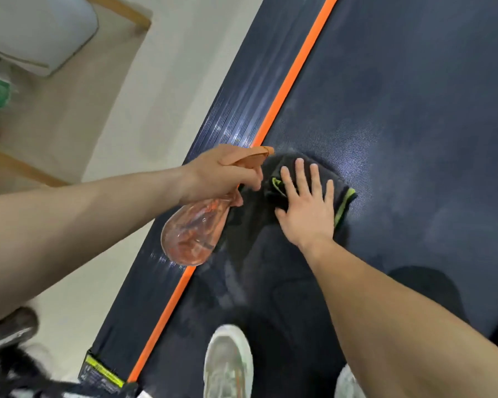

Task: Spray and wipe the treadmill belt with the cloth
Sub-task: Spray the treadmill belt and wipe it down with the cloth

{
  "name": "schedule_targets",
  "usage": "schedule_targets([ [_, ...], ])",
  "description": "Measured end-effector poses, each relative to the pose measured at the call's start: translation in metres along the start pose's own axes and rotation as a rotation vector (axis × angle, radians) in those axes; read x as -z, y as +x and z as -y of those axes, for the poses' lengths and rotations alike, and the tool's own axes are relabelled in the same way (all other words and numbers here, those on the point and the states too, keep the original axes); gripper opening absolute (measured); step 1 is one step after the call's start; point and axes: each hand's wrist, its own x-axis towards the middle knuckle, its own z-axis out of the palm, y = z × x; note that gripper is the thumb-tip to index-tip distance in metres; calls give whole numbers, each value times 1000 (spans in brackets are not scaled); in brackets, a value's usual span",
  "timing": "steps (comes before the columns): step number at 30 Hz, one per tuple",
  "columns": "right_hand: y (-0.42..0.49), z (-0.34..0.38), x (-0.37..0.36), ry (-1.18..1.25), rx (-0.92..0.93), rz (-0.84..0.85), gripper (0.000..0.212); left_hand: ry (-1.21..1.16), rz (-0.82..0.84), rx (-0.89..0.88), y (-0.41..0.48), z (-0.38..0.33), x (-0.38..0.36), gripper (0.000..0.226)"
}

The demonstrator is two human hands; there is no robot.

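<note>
Here the dark treadmill belt (400,110) runs toward one o'clock, orange stripe (296,67) and pale floor (161,81) at nine; right hand (308,205) flat, fingers spread, on the cloth (342,193); left hand (219,173) grips the spray bottle (193,231).

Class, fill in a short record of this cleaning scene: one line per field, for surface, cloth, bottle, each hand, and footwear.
surface: dark treadmill belt with orange stripe
cloth: black cloth, green trim, flat on belt
bottle: orange spray bottle, held above the belt edge
left hand: grips bottle at trigger
right hand: open, pressing cloth
footwear: pale shoe on belt
</note>
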Motion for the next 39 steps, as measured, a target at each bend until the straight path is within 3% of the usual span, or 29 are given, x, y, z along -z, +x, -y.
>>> schedule_targets([
  [3, 2, -17, -3, -51, 102, 34, 90, 30, 21, 21, 11, 25, -6, 38],
  [7, 11, -24, -14, -123, 123, -31, 95, 115, -8, -31, 43, 52, -11, 41],
  [14, 10, -24, -11, -110, 123, 2, 94, -29, 29, -14, 58, 69, -24, 37],
  [20, 1, -25, -13, -95, 127, -57, 94, -80, -87, 47, 44, 94, -36, 20],
  [26, -101, -44, -47, -74, -197, -198, 78, -61, -203, 121, 16, 111, -48, 27],
  [31, -147, -24, -70, -59, -231, -128, 80, -78, -255, 172, -12, 114, -57, 37],
  [34, -147, -7, -73, -2, -312, -116, 85, -76, -337, 176, -20, 121, -66, 20],
  [39, -172, 16, -90, -24, -182, -110, 93, 50, -391, 163, -33, 138, -68, 29],
])
